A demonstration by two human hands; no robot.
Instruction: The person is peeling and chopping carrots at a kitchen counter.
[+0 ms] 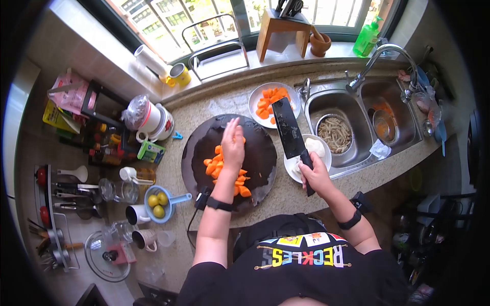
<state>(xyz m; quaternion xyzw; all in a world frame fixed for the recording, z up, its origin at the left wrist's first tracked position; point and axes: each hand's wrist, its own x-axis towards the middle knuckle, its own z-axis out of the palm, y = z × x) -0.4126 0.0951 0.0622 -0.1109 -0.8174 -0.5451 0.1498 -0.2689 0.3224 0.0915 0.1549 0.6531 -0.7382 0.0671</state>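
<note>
My left hand [233, 148] is open, its fingers stretched out straight, over the pile of cut carrot pieces [216, 166] on a dark round cutting board [263, 158]. Orange chunks show on both sides of the palm; those under it are hidden. To the right of the board, my right hand [316, 176] grips the black handle of a cleaver [288, 127]. Its wide dark blade points up and away, overlapping the edge of a white plate [253, 113] with more carrot pieces [272, 100]. Below the blade, a bowl [325, 164] with white food [315, 147] is partly covered by my right hand.
At right, a double sink [352, 109] holds a bowl of pale strips [334, 133] and a strainer [384, 125]. A blue colander [166, 214] with several green fruits, mugs [145, 238] and jars stand at left. A knife block [283, 33] stands on the windowsill.
</note>
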